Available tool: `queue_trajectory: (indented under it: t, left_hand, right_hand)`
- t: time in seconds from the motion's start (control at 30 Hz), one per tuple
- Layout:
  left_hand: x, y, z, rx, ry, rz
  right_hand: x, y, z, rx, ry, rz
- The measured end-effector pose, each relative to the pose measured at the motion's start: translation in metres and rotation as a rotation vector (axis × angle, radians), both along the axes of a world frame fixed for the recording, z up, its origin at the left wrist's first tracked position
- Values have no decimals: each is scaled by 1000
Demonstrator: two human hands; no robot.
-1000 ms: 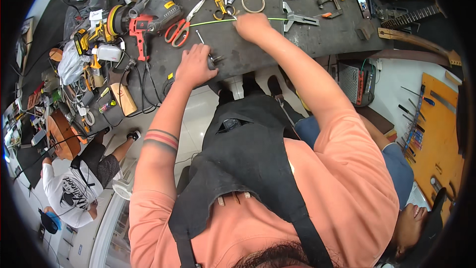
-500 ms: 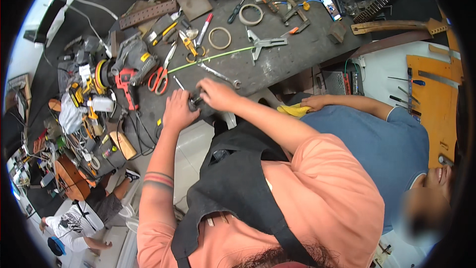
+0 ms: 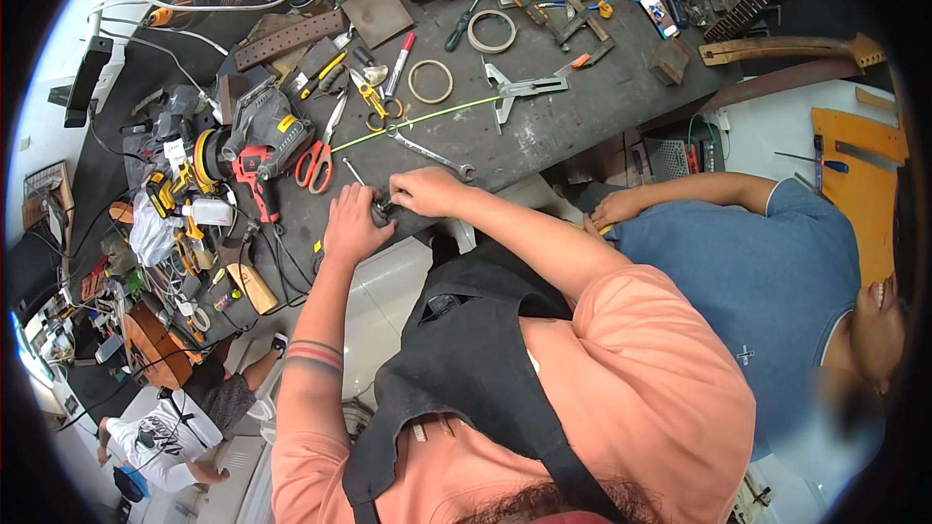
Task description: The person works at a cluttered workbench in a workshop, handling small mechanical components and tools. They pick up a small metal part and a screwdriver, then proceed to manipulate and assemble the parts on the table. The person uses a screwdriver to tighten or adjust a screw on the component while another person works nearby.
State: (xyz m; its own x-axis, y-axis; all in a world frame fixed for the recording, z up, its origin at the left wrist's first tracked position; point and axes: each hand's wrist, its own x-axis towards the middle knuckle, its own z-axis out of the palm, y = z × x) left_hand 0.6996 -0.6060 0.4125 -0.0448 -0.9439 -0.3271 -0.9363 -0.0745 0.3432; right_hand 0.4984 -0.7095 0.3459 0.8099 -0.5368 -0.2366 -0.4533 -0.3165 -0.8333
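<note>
At the bench's front edge, my left hand [image 3: 355,225] is closed around a small dark object [image 3: 382,206], mostly covered by fingers. My right hand [image 3: 423,192] pinches the same object from the right side, fingertips close to the left thumb. What kind of object it is cannot be made out. Just beyond my left fingers a thin metal rod [image 3: 352,169] lies slanted on the dark bench [image 3: 544,131]. Red-handled scissors [image 3: 314,167] lie to the left. A combination wrench [image 3: 432,153] rests a little farther away, near a thin green strip [image 3: 427,118].
Left of my hands are a red power tool [image 3: 254,175], a sander [image 3: 262,131] and tangled cables. Tape rings [image 3: 430,81], calipers [image 3: 519,87] and a clamp [image 3: 587,44] lie farther back. A person in blue [image 3: 733,281] is close on my right; another [image 3: 170,437] is at far left.
My right hand has come slightly lower and its fingers are closer around the dark object. The neighbour's hand has shifted, and the yellow cloth by it is now mostly hidden. The whole view has tilted slightly.
</note>
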Motion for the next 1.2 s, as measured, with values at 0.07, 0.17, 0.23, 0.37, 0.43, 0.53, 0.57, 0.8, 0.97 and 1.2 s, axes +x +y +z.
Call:
queue_trajectory:
  t: [0.07,0.17,0.23,0.37,0.43,0.53,0.57,0.8,0.97,1.2]
  left_hand:
    - [-1,0,0,-29,9,3]
    - [-3,0,2,-18,0,13]
    - [-4,-2,3,5,8,18]
    - [-4,-3,4,21,4,20]
    - [-3,-4,3,12,-1,17]
    - [-3,-2,2,-4,-7,17]
    - [-4,-1,2,-11,-9,16]
    - [-1,0,-4,-26,-2,12]
    - [-3,-1,-1,-25,1,16]
    - [-3,1,-3,-47,-9,8]
  right_hand:
    - [0,0,2,-2,14,-2]
    - [3,-2,6,58,59,14]
    - [5,-4,10,110,100,26]
    - [6,-8,14,165,139,50]
    - [5,-9,12,185,110,62]
    - [5,-10,11,273,51,72]
    - [4,-10,14,332,45,73]
    - [9,-5,19,291,32,114]
    - [15,-6,21,333,115,136]
    - [20,0,34,326,190,101]
